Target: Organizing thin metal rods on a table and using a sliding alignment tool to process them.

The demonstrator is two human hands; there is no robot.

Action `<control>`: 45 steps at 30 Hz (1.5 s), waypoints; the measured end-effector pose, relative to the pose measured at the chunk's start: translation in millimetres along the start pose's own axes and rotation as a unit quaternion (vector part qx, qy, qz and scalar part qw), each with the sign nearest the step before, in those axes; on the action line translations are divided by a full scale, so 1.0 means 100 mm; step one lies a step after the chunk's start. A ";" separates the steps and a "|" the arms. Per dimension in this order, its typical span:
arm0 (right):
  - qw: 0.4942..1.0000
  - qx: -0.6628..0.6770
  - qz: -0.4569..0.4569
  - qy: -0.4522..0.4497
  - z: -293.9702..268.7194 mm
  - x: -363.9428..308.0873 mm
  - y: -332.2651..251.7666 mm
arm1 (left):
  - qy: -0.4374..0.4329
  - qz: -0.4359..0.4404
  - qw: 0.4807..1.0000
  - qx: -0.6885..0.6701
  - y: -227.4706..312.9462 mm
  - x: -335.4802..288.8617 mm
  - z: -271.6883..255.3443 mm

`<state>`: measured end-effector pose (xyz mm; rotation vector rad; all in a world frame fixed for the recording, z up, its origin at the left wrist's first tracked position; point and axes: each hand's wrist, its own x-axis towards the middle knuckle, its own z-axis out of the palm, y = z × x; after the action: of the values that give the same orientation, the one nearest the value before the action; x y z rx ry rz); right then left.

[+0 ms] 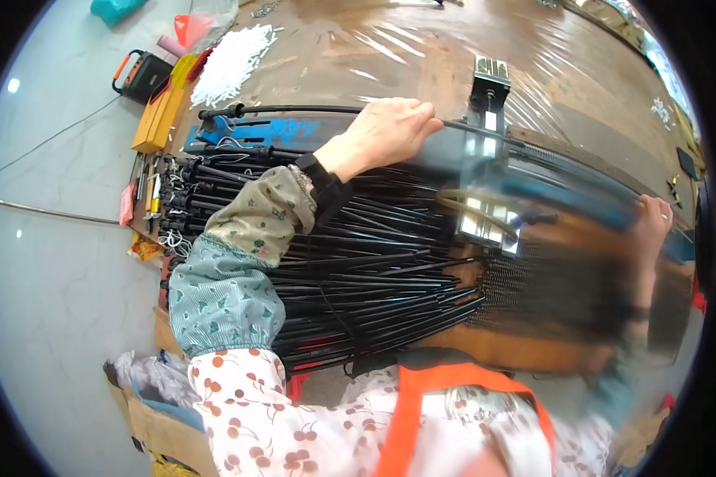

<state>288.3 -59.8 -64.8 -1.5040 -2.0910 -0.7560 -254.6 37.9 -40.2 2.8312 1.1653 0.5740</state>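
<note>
My left hand [394,131] is closed round a long thin black rod [302,108] that lies across the workbench, its thicker black end fitting to the left. Over at the right end, my right hand [652,221] is slightly blurred, its fingers pinched on the rod's coiled far part. Beneath the rod runs a blue metal fixture [286,127], with an upright metal block [491,73] beside it. Many similar black rods [374,266] lie bundled in front of me, partly under my left forearm. A curved tan piece [477,208] is smeared by motion.
A heap of short white tubes [235,63] lies on the wooden bench at the far left. Next to it are a yellow box [157,115] and, on the floor, a black case [145,78] with an orange handle. Dark springs [525,286] spread at the near right.
</note>
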 end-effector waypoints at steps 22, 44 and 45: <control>0.989 0.147 0.002 -0.006 -0.35 0.06 -1.39 | -0.018 -0.078 0.997 0.001 0.28 0.15 0.10; 0.976 0.139 -0.049 -0.163 0.12 -0.09 -1.47 | 0.100 0.151 0.974 0.134 -0.03 0.22 0.23; 0.973 0.123 -0.058 -0.185 0.15 -0.18 -1.43 | 0.138 0.179 0.962 0.151 -0.29 0.21 0.18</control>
<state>156.9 -98.8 -112.2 -1.4796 -2.4550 -0.2485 -254.0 74.9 -55.2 3.3453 0.8257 0.9073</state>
